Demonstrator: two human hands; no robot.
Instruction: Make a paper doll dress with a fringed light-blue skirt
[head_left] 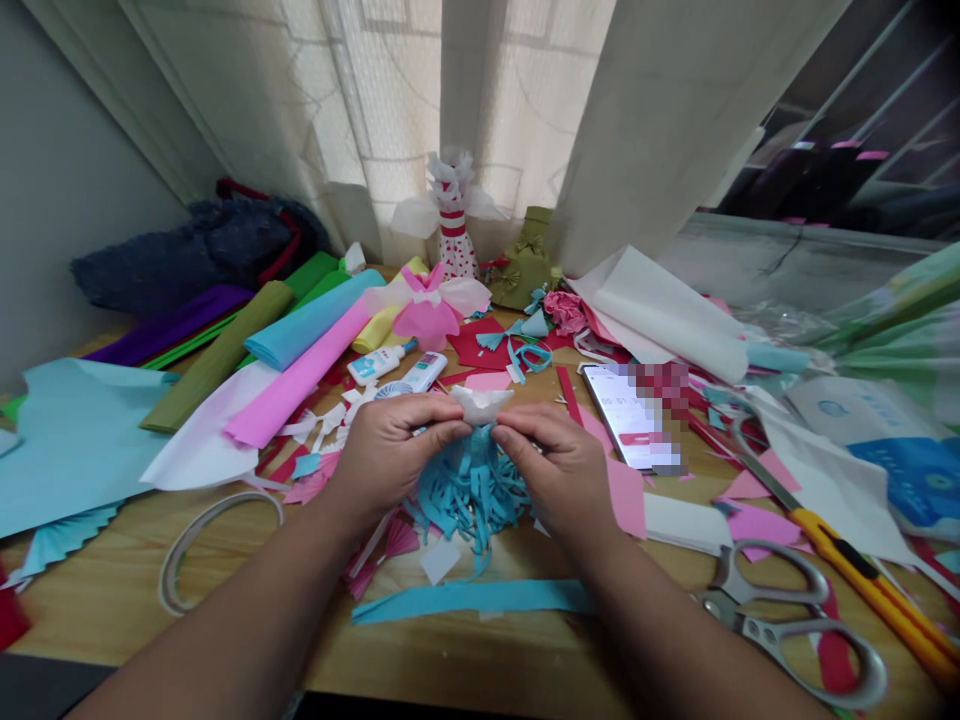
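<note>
Between my two hands is a small piece of white crepe paper (482,405), gathered above a bundle of fringed blue crepe paper (480,490). My left hand (397,445) pinches the left edge of the white paper with thumb and fingertips. On the other side, my right hand (559,460) pinches its right edge the same way. The blue strands hang down and spread over the table below. A flat blue paper strip (472,598) lies closer to me, partly hidden by my right forearm.
Scissors (787,610) and a yellow utility knife (862,565) lie at right, beyond them a phone (626,415). Glue bottles (377,364) and crepe paper rolls (307,395) are at left, near a tape ring (180,550). Small paper dresses (455,240) stand at the back.
</note>
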